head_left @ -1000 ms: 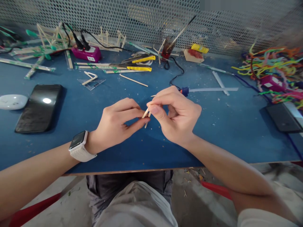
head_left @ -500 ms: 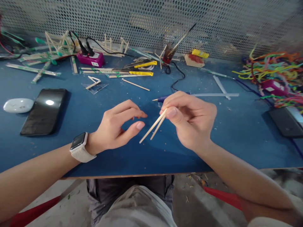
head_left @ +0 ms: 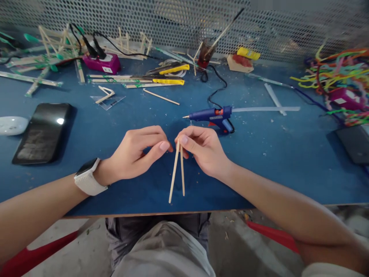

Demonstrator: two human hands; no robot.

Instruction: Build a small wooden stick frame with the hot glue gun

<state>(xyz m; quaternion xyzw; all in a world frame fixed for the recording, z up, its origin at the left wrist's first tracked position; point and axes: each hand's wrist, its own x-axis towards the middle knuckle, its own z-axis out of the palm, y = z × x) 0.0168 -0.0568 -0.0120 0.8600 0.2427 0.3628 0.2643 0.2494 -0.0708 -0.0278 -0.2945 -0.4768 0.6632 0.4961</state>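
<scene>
My right hand pinches two thin wooden sticks where their upper ends meet. From there the sticks hang down and spread into a narrow upside-down V above the blue table. Close by on the left is my left hand, its fingers loosely curled and the thumb out, holding nothing visible. Its fingertips come near the top of the sticks; whether they touch is unclear. Just beyond my right hand lies a blue glue gun, nozzle to the left, with a clear glue stick out of its back.
A black phone and a white case lie left. Farther back are a purple power strip, yellow-handled cutters, a loose stick and a small stick piece. Colourful pipe cleaners heap at right.
My right hand has moved left and toward me, and the sticks now point more straight down. The glue gun is uncovered. My left hand's thumb and fingers have drawn closer together.
</scene>
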